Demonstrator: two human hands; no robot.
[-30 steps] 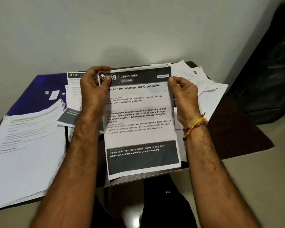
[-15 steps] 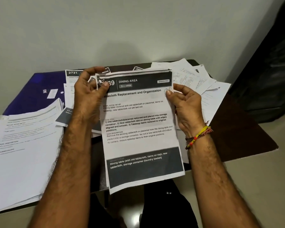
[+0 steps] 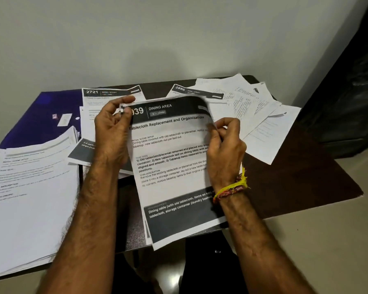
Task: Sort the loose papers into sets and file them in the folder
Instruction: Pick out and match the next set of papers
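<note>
Head view. Both my hands are up over the table (image 3: 306,166), sharing one printed sheet (image 3: 174,166), the one headed "Dining Area". My left hand (image 3: 112,132) pinches the sheet's top left corner between thumb and curled fingers; a small dark bit sits right at that pinch, too small to tell what. My right hand (image 3: 225,149) grips the sheet's right edge, fingers curled, and the top right corner bends over toward me above that grip. A band (image 3: 231,188) of yellow and red thread rings my right wrist. The sheet's lower end hangs past the near table edge, below my wrists.

Left of my left hand: a thick stack (image 3: 30,198) of white pages, lying flat. Beyond the stack, farther left and back, the blue folder (image 3: 36,122), closed flat, with small labels on its cover. Just behind my left hand, a page numbered 2721 (image 3: 110,93); under my left wrist, a page with a grey band (image 3: 83,151). Behind the held sheet, a page numbered 2886 (image 3: 191,91). Right of my right hand, loose pages (image 3: 259,115) fanned and overlapping, reaching to the table's far right corner. Grey wall (image 3: 178,39) behind everything.
</note>
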